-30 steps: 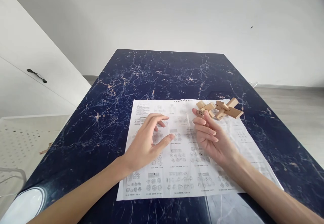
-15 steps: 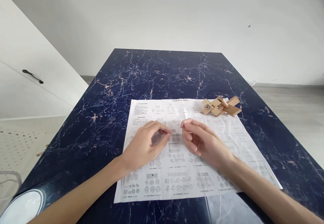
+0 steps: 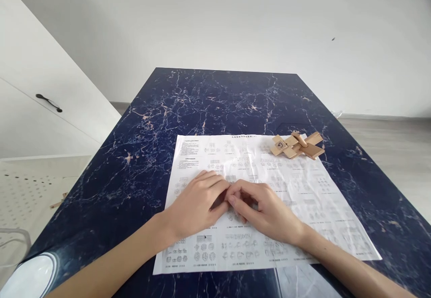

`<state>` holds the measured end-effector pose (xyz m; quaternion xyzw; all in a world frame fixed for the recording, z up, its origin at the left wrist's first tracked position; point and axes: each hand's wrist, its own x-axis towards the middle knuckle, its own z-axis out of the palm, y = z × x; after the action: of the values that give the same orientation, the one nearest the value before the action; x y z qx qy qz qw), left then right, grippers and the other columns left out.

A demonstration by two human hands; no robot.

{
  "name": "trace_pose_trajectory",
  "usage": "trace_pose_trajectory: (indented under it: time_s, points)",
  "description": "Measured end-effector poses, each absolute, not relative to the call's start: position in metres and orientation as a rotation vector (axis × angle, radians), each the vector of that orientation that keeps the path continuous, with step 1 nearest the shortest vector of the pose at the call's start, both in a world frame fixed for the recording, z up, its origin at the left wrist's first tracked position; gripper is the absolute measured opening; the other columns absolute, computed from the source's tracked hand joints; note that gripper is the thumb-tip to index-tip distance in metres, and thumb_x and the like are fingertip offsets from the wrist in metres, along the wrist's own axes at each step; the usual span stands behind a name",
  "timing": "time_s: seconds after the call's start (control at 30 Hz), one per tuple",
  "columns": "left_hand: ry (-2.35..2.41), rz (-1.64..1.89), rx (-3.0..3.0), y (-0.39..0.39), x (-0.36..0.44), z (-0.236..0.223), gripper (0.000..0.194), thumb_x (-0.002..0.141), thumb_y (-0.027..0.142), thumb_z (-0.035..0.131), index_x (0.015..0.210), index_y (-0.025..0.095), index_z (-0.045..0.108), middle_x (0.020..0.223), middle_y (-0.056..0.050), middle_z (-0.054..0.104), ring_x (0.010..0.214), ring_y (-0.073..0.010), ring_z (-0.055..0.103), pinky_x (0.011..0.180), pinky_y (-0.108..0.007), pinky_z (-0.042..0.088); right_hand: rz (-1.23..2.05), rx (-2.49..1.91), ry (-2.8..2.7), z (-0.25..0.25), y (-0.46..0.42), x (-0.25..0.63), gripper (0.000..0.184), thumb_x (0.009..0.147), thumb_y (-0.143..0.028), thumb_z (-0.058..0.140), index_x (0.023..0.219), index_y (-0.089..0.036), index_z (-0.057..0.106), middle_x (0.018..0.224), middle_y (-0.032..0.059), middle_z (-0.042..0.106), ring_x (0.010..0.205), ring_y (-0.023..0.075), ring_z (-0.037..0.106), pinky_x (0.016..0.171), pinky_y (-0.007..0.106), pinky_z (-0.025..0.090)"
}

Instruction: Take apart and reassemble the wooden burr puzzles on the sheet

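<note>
My left hand (image 3: 197, 206) lies palm down on a printed instruction sheet (image 3: 303, 194), fingers stretched loosely toward the right and holding nothing. My right hand (image 3: 267, 215) rests on the same sheet with its fingers curled in, and nothing shows in it. The fingertips of both hands meet at the sheet's middle. An assembled wooden burr puzzle (image 3: 296, 144) with a mark on one end sits on the sheet's far right corner, well apart from both hands.
The sheet lies on a dark blue marbled table (image 3: 215, 104). A white cabinet with a black handle (image 3: 49, 102) stands to the left. A white round object (image 3: 30, 275) sits at the near left corner. A perforated white surface (image 3: 27, 185) lies left of the table.
My right hand drew back from beside the wooden puzzle toward me. Both hands came down onto the sheet and closed in until their fingertips touched. The puzzle stays on the sheet.
</note>
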<state>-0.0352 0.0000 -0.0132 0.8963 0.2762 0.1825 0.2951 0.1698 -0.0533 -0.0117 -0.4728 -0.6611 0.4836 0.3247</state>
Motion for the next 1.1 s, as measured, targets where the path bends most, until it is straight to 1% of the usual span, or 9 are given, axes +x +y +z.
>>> trace_pose_trajectory:
  time_s: [1.1]
  points:
    - [0.741, 0.482, 2.395, -0.0006, -0.0360, -0.0121, 0.013, 0.103, 0.015, 0.062, 0.091, 0.019, 0.060, 0.090, -0.001, 0.068, 0.087, -0.0201, 0.061, 0.090, -0.039, 0.049, 1.301, -1.267, -1.749, -0.0093, -0.0546, 0.1679, 0.020, 0.106, -0.028, 0.055, 0.088, -0.022, 0.061, 0.065, -0.0042, 0.057, 0.058, 0.0127, 0.049, 0.054, 0.028, 0.038]
